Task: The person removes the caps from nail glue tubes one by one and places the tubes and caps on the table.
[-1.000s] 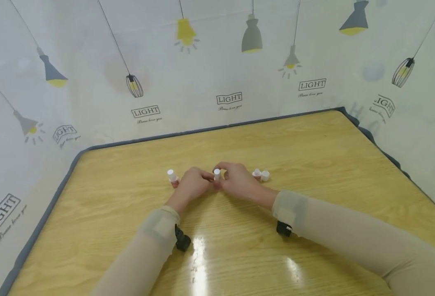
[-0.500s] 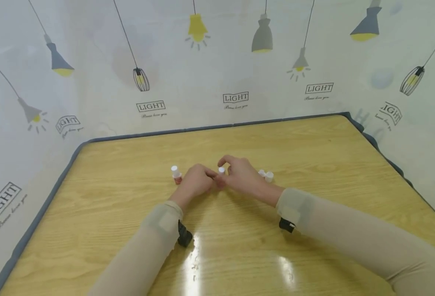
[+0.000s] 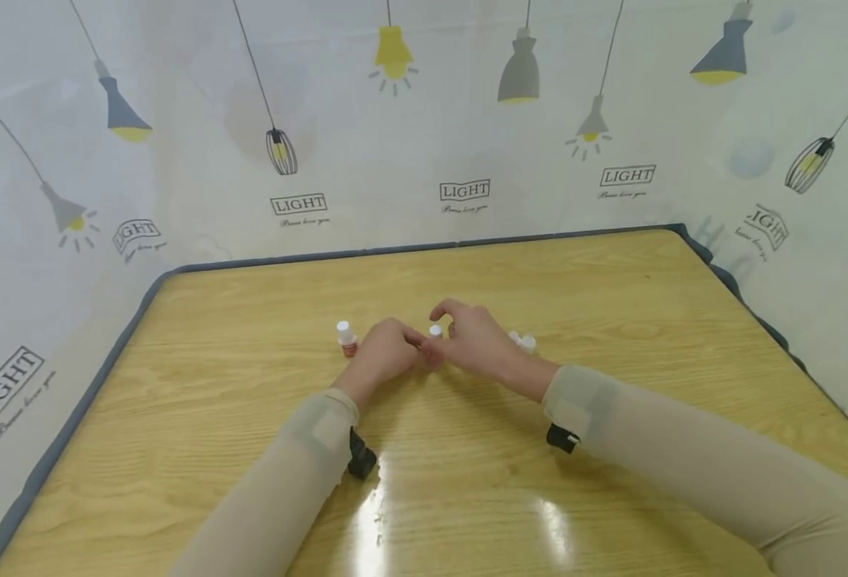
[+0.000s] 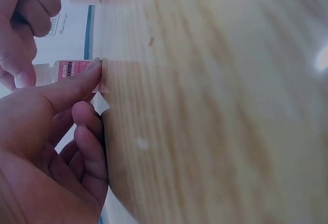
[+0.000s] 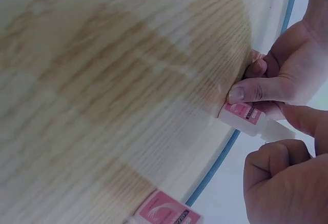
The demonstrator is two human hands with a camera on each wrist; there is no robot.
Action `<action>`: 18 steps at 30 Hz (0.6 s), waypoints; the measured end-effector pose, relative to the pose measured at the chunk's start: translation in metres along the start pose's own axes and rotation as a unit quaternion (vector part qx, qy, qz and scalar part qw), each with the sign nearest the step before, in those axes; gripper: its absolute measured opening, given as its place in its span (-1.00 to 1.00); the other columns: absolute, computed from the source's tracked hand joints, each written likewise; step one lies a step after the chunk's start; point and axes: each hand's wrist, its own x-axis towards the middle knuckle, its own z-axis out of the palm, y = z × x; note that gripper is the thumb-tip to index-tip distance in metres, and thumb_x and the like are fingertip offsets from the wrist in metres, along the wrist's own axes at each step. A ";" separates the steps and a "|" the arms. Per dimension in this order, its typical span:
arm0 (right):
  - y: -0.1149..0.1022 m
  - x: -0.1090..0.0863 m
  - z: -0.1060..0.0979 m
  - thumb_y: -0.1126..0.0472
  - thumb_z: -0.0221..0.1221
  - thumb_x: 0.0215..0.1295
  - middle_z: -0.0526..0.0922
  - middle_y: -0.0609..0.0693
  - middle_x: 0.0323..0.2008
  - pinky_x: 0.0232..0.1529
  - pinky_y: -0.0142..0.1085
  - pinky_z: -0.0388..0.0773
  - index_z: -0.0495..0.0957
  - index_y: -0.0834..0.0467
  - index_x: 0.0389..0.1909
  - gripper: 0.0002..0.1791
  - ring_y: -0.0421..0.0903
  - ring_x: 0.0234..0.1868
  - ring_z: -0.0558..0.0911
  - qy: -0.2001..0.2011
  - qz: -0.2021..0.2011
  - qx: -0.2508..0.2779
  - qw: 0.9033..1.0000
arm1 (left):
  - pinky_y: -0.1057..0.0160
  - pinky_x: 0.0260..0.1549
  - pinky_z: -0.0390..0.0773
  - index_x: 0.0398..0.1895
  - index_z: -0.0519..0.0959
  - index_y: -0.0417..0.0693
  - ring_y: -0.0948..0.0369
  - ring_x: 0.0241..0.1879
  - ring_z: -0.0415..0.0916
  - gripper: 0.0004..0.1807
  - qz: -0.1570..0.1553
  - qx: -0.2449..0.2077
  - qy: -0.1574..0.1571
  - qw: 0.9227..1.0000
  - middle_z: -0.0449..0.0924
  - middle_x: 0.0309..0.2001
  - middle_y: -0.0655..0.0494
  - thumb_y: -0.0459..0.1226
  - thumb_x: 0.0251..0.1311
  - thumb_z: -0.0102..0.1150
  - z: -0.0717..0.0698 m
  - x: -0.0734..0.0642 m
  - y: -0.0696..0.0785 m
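A small white bottle [image 5: 243, 119] with a pink label stands upright on the table between my hands. My left hand [image 3: 388, 349] pinches it low down; in the left wrist view the thumb [image 4: 77, 83] lies along its label near the table. My right hand [image 3: 478, 340] is at the bottle's white cap [image 3: 435, 329], with the thumb against its side and curled fingers on the other side in the right wrist view. The right index finger [image 3: 447, 306] arches above the cap in the head view. The left fingers partly hide the bottle's body.
Another capped bottle [image 3: 347, 338] with a red-pink label stands just left of my left hand. Behind my right wrist are a white bottle top [image 3: 514, 336] and a white cap [image 3: 528, 344], partly hidden. The wooden table [image 3: 265, 312] ends at a printed wall covering [image 3: 381, 152].
My right index finger has lifted away from the cap and the hand has turned slightly. The left hand keeps its hold low on the bottle. The head view has shifted a little.
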 end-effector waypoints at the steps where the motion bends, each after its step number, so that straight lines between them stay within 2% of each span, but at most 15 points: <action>1: -0.001 0.001 0.000 0.03 0.30 0.48 0.28 -0.17 -0.73 -0.63 -0.40 0.19 0.55 0.21 0.20 -0.56 -0.25 -0.70 0.23 -0.001 0.005 -0.002 1.000 | 0.36 -0.35 0.48 -0.09 0.87 0.06 0.27 -0.47 0.55 -0.79 0.000 0.000 0.001 1.000 0.84 -0.29 0.13 -0.19 0.20 0.51 -0.001 0.000 0.000; 5: -0.003 0.001 -0.002 0.05 0.30 0.49 0.26 -0.17 -0.74 -0.64 -0.40 0.19 0.61 0.18 0.05 -0.69 -0.25 -0.71 0.23 0.008 0.012 -0.009 1.000 | 0.35 -0.32 0.48 -0.08 0.87 0.09 0.24 -0.42 0.56 -0.77 0.000 -0.004 0.000 1.000 0.82 -0.33 0.16 -0.22 0.20 0.48 -0.002 0.001 -0.001; 8: -0.003 0.001 -0.003 0.15 0.28 0.49 0.24 -0.17 -0.73 -0.62 -0.40 0.19 0.65 0.18 0.01 -0.79 -0.25 -0.70 0.23 0.014 -0.001 -0.012 1.000 | 0.34 -0.34 0.47 -0.08 0.87 0.13 0.22 -0.42 0.55 -0.74 0.000 -0.007 0.002 1.000 0.81 -0.37 0.17 -0.27 0.16 0.43 -0.001 0.002 0.000; 12: -0.006 0.003 -0.003 0.18 0.28 0.49 0.24 -0.16 -0.72 -0.62 -0.40 0.19 0.61 0.19 0.16 -0.69 -0.24 -0.69 0.23 0.005 -0.003 -0.008 1.000 | 0.35 -0.42 0.43 -0.10 0.88 0.12 0.24 -0.48 0.50 -0.73 -0.002 -0.011 0.006 1.000 0.79 -0.40 0.17 -0.32 0.17 0.38 -0.004 0.001 0.000; 16: -0.005 0.001 -0.003 0.04 0.28 0.49 0.28 -0.16 -0.72 -0.64 -0.40 0.20 0.50 0.19 0.33 -0.49 -0.24 -0.69 0.23 -0.012 0.017 -0.009 1.000 | 0.36 -0.46 0.40 -0.14 0.88 0.08 0.27 -0.56 0.43 -0.81 -0.008 -0.011 0.003 1.000 0.76 -0.44 0.14 -0.27 0.21 0.43 -0.004 -0.002 0.001; 18: -0.003 0.001 -0.002 -0.01 0.26 0.50 0.28 -0.16 -0.72 -0.64 -0.40 0.20 0.49 0.18 0.32 -0.48 -0.24 -0.70 0.23 -0.014 0.026 -0.015 0.999 | 0.36 -0.44 0.43 -0.12 0.88 0.08 0.28 -0.54 0.46 -0.82 -0.006 -0.012 -0.002 1.000 0.81 -0.36 0.15 -0.22 0.23 0.47 -0.004 -0.002 0.002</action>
